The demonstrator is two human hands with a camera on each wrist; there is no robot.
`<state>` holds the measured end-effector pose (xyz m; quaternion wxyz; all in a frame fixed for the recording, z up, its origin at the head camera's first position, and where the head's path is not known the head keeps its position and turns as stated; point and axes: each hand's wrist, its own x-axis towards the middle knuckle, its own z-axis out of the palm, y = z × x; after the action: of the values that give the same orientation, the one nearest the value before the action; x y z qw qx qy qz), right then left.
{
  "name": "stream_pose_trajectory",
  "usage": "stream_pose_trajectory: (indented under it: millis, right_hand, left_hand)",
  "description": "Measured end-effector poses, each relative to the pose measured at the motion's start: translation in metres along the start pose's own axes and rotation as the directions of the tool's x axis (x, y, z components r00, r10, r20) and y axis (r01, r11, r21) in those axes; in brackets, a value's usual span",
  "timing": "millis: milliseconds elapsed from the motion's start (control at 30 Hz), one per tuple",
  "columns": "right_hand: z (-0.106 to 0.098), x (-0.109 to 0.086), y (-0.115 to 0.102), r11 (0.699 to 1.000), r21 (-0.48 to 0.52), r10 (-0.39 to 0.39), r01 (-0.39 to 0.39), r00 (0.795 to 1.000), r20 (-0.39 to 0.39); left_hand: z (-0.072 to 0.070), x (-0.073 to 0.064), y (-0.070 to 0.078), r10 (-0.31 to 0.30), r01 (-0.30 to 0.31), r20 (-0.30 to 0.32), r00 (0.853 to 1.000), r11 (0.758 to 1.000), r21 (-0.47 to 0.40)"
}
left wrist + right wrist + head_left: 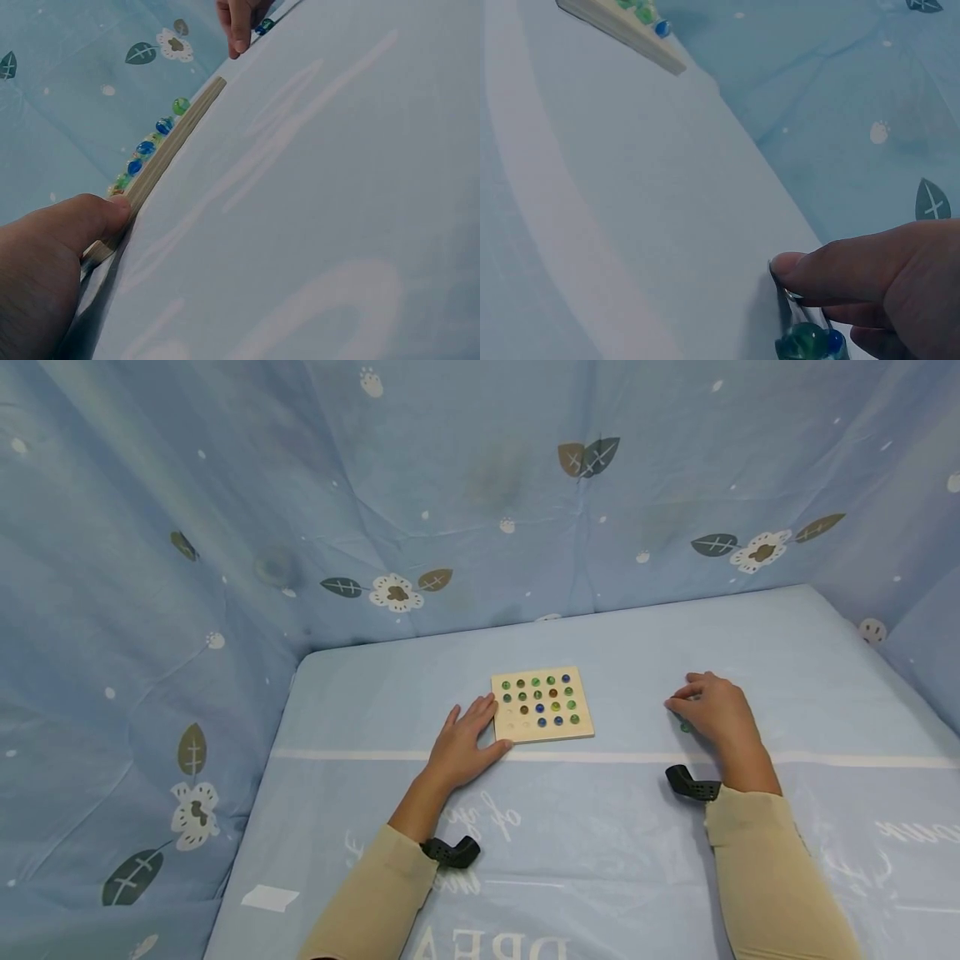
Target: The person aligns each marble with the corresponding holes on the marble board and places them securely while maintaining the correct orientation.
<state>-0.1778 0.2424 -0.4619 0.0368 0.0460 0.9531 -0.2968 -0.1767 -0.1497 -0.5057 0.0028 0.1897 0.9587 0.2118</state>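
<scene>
A pale wooden board (544, 734) lies on the table, its pits filled with green, blue, brown and yellowish marbles; a few pits at its lower left are bare. My left hand (463, 750) rests against the board's left side, fingers straight, with the thumb (112, 214) at the near edge. Off to the right, my right hand (716, 708) pinches the rim of a small clear container (786, 296). Green and blue marbles (808, 341) sit in it, below the thumb. The hand hides most of this container, so its full shape cannot be told.
A light blue printed cloth (585, 843) covers the table. Patterned blue curtains (465, 493) hang close behind and at both sides. A white paper piece (270, 897) lies at the near left. Black devices (453, 852) are strapped to both wrists.
</scene>
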Motion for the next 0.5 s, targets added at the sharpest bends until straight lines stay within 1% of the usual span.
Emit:
stream_pose_trajectory:
  millis: [100,300,500]
  right_hand:
    - [0.001,0.001,-0.003,1.0,0.001,-0.013,0.013,1.0,-0.004]
    - [0.006,0.003,-0.007,1.0,0.013,-0.014,0.014,1.0,-0.013]
    - [0.017,0.002,-0.023,0.998,0.028,-0.049,0.05,0.998,-0.044]
  left_hand:
    - [-0.001,0.0,0.0,-0.003,0.003,-0.002,1.0,1.0,0.0]
    - [0.0,0.001,0.0,-0.008,0.008,-0.003,1.0,1.0,-0.003]
    - [0.001,0.001,-0.001,-0.009,0.009,-0.004,1.0,1.0,-0.005]
